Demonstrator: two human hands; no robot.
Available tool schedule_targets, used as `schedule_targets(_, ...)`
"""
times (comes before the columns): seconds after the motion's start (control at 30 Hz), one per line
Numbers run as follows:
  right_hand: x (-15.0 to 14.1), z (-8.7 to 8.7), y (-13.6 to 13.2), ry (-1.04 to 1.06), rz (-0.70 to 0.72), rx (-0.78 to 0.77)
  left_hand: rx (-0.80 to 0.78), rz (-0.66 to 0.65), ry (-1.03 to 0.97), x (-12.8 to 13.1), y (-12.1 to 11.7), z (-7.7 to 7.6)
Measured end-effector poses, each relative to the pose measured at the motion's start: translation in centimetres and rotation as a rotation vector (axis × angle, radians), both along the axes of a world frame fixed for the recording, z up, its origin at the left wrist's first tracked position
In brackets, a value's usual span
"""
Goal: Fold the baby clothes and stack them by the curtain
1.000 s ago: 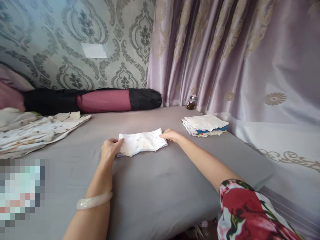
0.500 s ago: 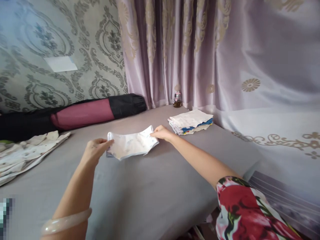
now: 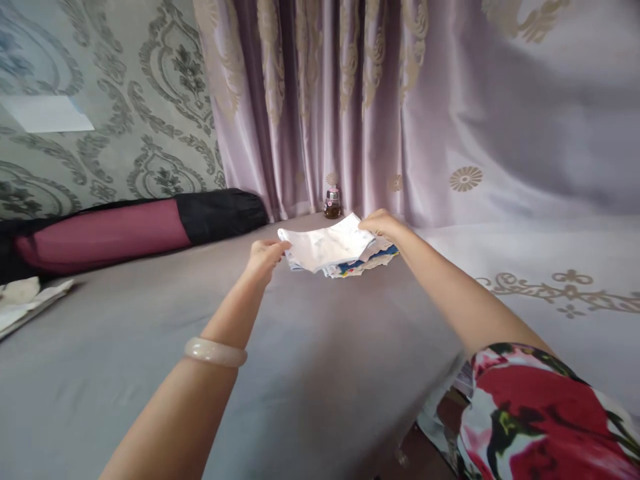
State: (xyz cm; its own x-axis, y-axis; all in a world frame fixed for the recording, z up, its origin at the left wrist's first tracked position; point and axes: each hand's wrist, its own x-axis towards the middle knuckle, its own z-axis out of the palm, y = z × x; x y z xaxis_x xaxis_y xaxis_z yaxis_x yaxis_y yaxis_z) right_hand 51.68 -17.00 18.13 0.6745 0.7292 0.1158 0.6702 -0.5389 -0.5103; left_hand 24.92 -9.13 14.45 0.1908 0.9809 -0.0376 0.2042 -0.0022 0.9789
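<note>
A small pair of white printed underpants (image 3: 324,245) is stretched between my two hands. My left hand (image 3: 267,260) pinches its left top corner. At the right top corner, my right hand (image 3: 384,225) grips it between thumb and fingers. The underpants are over a stack of folded clothes (image 3: 369,265), with blue, white and yellow edges showing at the lower right. Most of the stack's top is hidden behind them, and I cannot tell whether they touch it.
Behind the stack stands a small dark glass jar (image 3: 332,202) with a silvery lid. A long black and maroon bag (image 3: 145,230) lies along the wall. White garments (image 3: 30,300) lie at the far left of the grey bed sheet (image 3: 165,373). Curtains (image 3: 370,133) hang behind.
Both hands have carried the underpants to the right, from the bare sheet to over the stack. The view has turned right, so less of the garments at the left shows.
</note>
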Motion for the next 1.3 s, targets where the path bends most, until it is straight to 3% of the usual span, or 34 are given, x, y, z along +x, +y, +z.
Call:
schedule_targets(0.23, 5.1, 1.5, 0.2, -0.195, -0.141, -0.111, -0.112, -0.054, -0.135, 7.9, -0.7, -0.3)
schedule_targets(0.47, 7.1, 1.3, 1.0, -0.424, -0.194, -0.159, -0.193, -0.054, -0.173, 11.9, -0.4, -1.8)
schedule_targets(1.03, 9.2, -1.2, 2.3, -0.447, -0.195, -0.238, -0.265, -0.069, -0.127, 13.5, -0.1, -4.0)
schedule_targets(1.3, 9.7, -2.5, 2.4, -0.432, -0.198, -0.232, -0.226, -0.142, -0.020, 13.4, 0.5, -5.2)
